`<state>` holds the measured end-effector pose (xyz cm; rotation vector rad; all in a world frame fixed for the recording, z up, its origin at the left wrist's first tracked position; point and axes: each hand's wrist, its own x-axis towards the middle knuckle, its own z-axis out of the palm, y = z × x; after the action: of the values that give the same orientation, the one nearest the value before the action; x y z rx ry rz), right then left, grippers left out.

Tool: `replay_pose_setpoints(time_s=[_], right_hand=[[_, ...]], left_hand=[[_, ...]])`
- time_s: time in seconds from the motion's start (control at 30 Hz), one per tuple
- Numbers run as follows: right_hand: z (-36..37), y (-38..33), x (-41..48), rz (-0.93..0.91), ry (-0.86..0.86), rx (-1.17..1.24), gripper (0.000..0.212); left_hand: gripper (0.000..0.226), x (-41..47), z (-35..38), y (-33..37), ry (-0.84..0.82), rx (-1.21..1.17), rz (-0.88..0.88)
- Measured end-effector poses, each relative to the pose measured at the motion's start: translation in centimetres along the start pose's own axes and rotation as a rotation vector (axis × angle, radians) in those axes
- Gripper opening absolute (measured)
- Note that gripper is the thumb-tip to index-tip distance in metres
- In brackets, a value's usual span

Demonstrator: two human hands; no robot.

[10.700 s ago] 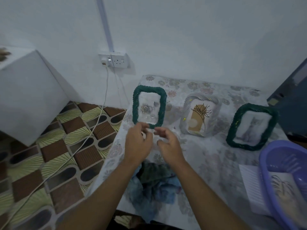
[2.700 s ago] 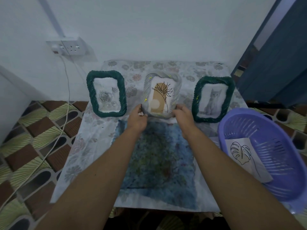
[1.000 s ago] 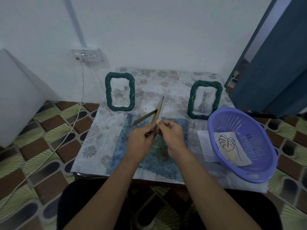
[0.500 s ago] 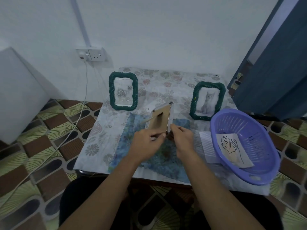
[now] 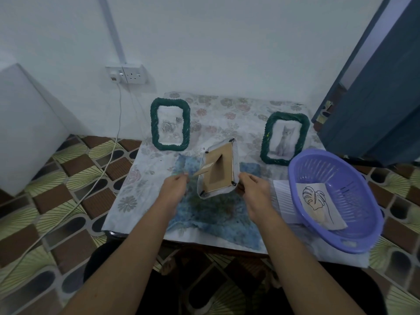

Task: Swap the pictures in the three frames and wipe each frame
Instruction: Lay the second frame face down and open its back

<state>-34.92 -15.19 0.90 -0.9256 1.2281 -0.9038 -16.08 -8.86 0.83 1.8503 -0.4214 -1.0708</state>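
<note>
Left grip (image 5: pixel 175 186) pinches the brown cardboard stand (image 5: pixel 204 169) and right grip (image 5: pixel 255 189) holds the pale silver picture frame (image 5: pixel 219 176), lifted from the table (image 5: pixel 136 178) and turned back-out over the blue towel (image 5: pixel 216 210). Opening its backing seems next.

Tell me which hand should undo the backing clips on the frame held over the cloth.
Right, probably. The right hand grips the frame at its edge, beside a black corner clip; the left hand pinches the stand, away from the clips.

White wall (image 5: pixel 216 37), patterned tile floor (image 5: pixel 75 178), blue door (image 5: pixel 372 92).
</note>
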Motion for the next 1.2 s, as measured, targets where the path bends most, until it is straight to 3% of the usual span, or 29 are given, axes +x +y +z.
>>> replay_pose_setpoints(time_s=[0.13, 0.23, 0.3, 0.6, 0.87, 1.03, 1.2], right_hand=[[0.1, -0.1, -0.1, -0.001, -0.014, 0.015, 0.024], [0.1, -0.4, -0.3, -0.035, -0.011, -0.008, 0.022], [0.1, -0.4, -0.3, -0.063, -0.006, -0.032, 0.029], [0.1, 0.2, -0.2, -0.146, -0.098, -0.041, 0.024], [0.4, 0.3, -0.7, -0.152, 0.119, -0.300, 0.013], [1.4, 0.4, -1.0, -0.094, 0.030, -0.282, 0.034], [1.6, 1.3, 0.0, -0.127, 0.099, -0.382, 0.061]], left_hand=[[0.028, -0.1, 0.5, 0.2, -0.128, -0.119, -0.113], [0.016, -0.7, 0.8, 0.6, -0.191, -0.233, -0.109], [0.014, -0.7, 0.9, 0.4, -0.172, -0.273, -0.092], [0.022, -0.4, 0.9, -0.8, -0.050, -0.330, -0.012], [0.021, 0.4, 1.2, -0.8, 0.071, -0.166, 0.170], [0.016, -0.1, 2.0, 0.4, 0.032, -0.086, 0.218], [0.045, -0.6, 2.1, 0.3, -0.053, -0.063, 0.216]])
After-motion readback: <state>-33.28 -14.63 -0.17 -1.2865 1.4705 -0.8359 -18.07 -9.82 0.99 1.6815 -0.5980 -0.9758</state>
